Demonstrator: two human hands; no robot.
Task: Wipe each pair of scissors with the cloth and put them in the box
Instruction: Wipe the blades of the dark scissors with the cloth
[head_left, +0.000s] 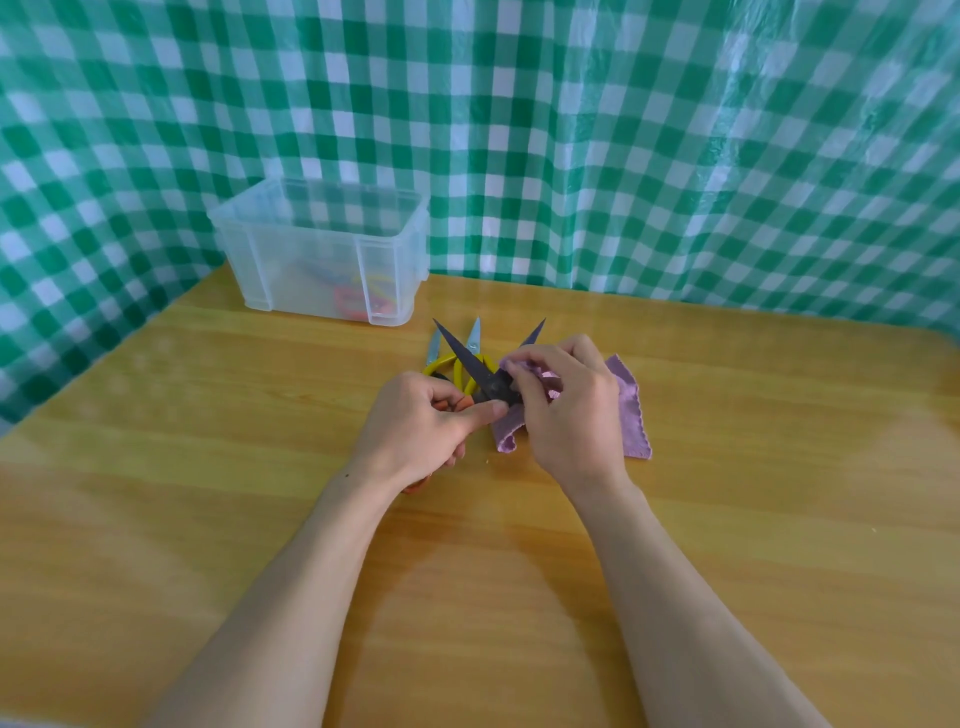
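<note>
Your desk (208, 467) carries a clear plastic box (291, 249), open-topped, with coloured handles of scissors (358, 301) showing dimly through its front wall; the count inside cannot be told. In front of the box and to its right lies the purple cloth (631, 415), one part flat on the wood and one part gathered up. Your right hand (566, 410) pinches that gathered fold against the right blade of the black scissors (467, 358). Your left hand (421, 426) is curled round their orange handles. This pair is held just in front of the box with its dark, matt blades spread wide, both points aimed toward the box. In my judgement the main hazard is that open edge: only a thin fold lies between your fingertips (511, 366) and the blade, and a stroke toward the point, or a closing squeeze from the left hand, could cut you or snag the cloth at the pivot. A second pair, the yellow-handled scissors (439, 365), lies directly under the black blades, nearer the box, and could be knocked or caught.
</note>
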